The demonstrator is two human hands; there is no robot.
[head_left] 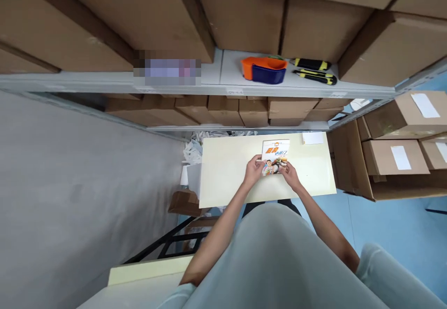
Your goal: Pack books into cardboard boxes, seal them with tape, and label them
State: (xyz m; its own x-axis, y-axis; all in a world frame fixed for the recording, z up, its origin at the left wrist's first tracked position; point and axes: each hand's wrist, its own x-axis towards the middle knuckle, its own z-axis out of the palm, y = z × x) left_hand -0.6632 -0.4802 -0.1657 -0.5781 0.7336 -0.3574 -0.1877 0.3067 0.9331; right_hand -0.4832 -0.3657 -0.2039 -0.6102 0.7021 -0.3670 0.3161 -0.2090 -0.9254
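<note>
Your pale blue-green shirt (279, 258) fills the foreground, directly behind both hands. Ahead of your hands, and the largest thing there, stands a grey metal shelving rack (230, 91), its two visible levels packed with plain brown cardboard boxes (240, 18). Just below your hands spreads a pale cream rectangular table (225, 174). Well to the right of your right hand, a big open brown cardboard carton (351, 164) holds smaller closed boxes with white labels. Your left hand (253, 170) pinches the left edge of a white paper-covered booklet (275, 147) with colourful printing, while your right hand (290, 175) grips its lower right corner. This booklet sits between your hands, over the table; whether it touches the surface, you cannot tell. Beyond your hands, on the upper shelf, sits an orange and navy plastic holder (268, 72); just right of it lie two black-and-yellow utility knives (314, 64). Ahead and right of your right hand, near the table's far edge, lies a small white rectangular slip (313, 138).
</note>
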